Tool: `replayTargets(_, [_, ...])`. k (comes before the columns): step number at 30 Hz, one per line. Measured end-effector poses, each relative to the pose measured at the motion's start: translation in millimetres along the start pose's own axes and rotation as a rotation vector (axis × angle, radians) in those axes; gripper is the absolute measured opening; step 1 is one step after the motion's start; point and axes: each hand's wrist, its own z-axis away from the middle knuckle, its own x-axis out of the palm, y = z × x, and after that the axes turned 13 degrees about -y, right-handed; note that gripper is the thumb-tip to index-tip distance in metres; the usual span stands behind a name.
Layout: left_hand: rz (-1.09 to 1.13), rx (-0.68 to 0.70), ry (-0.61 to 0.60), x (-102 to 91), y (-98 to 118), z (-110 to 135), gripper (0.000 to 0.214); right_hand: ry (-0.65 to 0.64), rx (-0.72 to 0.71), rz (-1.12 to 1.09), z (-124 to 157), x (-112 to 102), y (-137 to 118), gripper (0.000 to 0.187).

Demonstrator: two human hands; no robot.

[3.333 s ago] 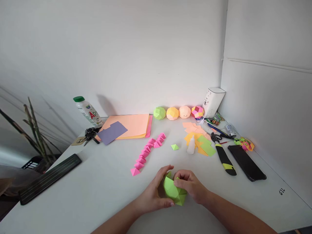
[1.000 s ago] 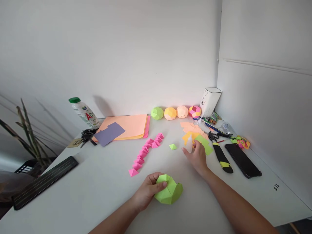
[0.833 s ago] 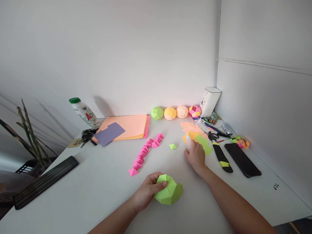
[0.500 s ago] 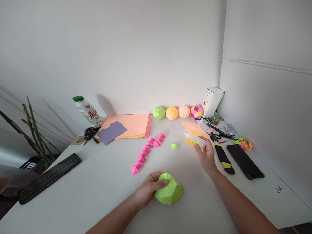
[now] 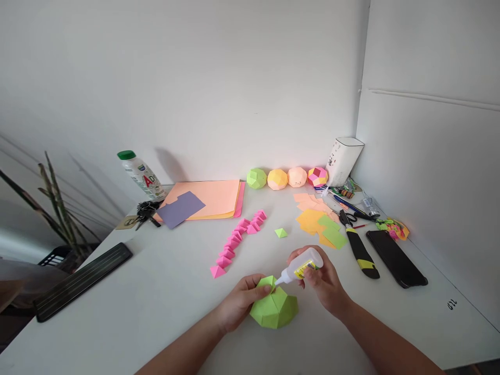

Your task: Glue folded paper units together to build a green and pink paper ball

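My left hand [image 5: 244, 302] is closed on a green faceted paper ball [image 5: 275, 311], thumb pressed on its upper edge. The ball looks partly built, with an uneven top rim. In my right hand [image 5: 326, 284] is a white glue bottle [image 5: 302, 264] with a yellow label, tilted so its nozzle points down and left. The nozzle tip is at the ball's upper edge beside my left thumb; whether it touches I cannot tell. Just beyond lies a small green folded paper piece [image 5: 280, 233], and left of it runs a row of pink folded pieces [image 5: 230, 247].
Finished paper balls [image 5: 277, 179] line the wall. Paper scraps [image 5: 312, 221], a utility knife [image 5: 361, 254] and a black phone [image 5: 396, 259] lie at right. Paper sheets [image 5: 211, 195], a bottle [image 5: 142, 174], keys [image 5: 146, 211] and a black ruler-like bar [image 5: 84, 281] are at left.
My right hand has brought the glue bottle from over the paper scraps toward me and left, to the green ball. Green and yellow scraps are uncovered. My left hand keeps its hold.
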Motion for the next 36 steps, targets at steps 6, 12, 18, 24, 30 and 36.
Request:
replayTargets(6, [-0.010, -0.016, 0.006, 1.0, 0.5, -0.4, 0.028, -0.014, 0.018, 0.024, 1.4, 0.0, 1.9, 0.030])
replayTargets(12, [-0.018, -0.020, 0.009, -0.3, -0.8, -0.2, 0.029, -0.008, -0.046, 0.127, 1.4, 0.9, -2.6, 0.030])
replayTargets(18, [-0.014, -0.029, 0.032, -0.6, -1.2, -0.3, 0.032, 0.021, -0.071, 0.165, 0.1, 1.5, -1.0, 0.029])
replayTargets(24, [-0.011, -0.031, 0.036, -0.1, -1.0, -0.2, 0.032, 0.030, -0.083, 0.155, 0.3, 1.2, 2.6, 0.028])
replayTargets(30, [-0.006, -0.034, 0.030, -0.8, -1.2, -0.2, 0.032, 0.003, -0.098, 0.124, 1.3, 0.5, 5.0, 0.026])
replayTargets(36, [-0.012, -0.028, 0.018, -1.2, -1.7, -0.5, 0.031, 0.010, -0.087, 0.110, 1.1, -0.3, 4.7, 0.023])
